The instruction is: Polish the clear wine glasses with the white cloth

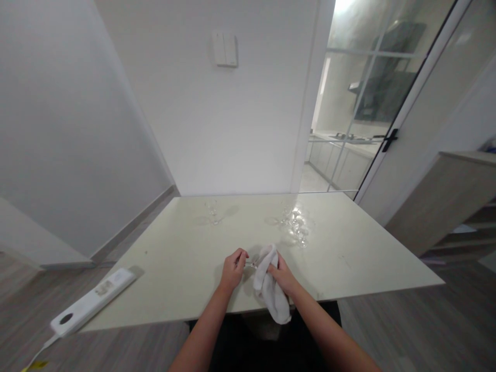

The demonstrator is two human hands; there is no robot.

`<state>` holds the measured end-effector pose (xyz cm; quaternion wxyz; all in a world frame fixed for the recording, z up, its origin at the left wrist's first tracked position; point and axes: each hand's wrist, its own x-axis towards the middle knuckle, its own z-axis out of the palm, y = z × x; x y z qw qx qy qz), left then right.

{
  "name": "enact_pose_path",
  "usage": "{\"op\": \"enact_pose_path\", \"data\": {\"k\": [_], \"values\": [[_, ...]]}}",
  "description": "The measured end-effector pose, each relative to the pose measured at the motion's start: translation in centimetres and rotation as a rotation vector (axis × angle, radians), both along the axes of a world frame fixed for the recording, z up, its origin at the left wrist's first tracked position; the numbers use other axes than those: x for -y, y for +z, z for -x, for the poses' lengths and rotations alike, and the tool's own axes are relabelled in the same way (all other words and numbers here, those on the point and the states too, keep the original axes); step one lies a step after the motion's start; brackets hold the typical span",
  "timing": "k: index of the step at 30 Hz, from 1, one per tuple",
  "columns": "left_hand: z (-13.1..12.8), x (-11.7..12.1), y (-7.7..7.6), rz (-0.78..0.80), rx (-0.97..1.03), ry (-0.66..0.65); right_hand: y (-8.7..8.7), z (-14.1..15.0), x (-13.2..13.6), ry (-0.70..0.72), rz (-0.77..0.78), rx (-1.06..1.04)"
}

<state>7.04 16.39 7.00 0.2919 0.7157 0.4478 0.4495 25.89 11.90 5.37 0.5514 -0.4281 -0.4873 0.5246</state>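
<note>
Near the front edge of the table, my left hand is closed on the foot end of a clear stemmed glass. The glass lies sideways between my hands, its stem visible and its bowl mostly hidden in a white cloth. My right hand grips this cloth from the right side, fingers partly covered by it. One end of the cloth hangs down over the table edge toward my lap.
On the pale table, one clear stemmed glass stands at the back left. Several clear glasses stand close together at the back right. A white power strip lies at the left edge. Behind is a wall.
</note>
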Motion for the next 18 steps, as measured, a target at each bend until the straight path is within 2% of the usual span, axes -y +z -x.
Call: {"op": "enact_pose_path", "data": {"k": [10,18], "values": [[0.1,0.0,-0.3,-0.004,-0.015,0.006,-1.1,0.0,-0.4,-0.008,-0.018,0.012],[0.1,0.0,-0.2,-0.013,-0.010,-0.008,-0.5,0.1,-0.2,-0.024,0.000,-0.006]]}}
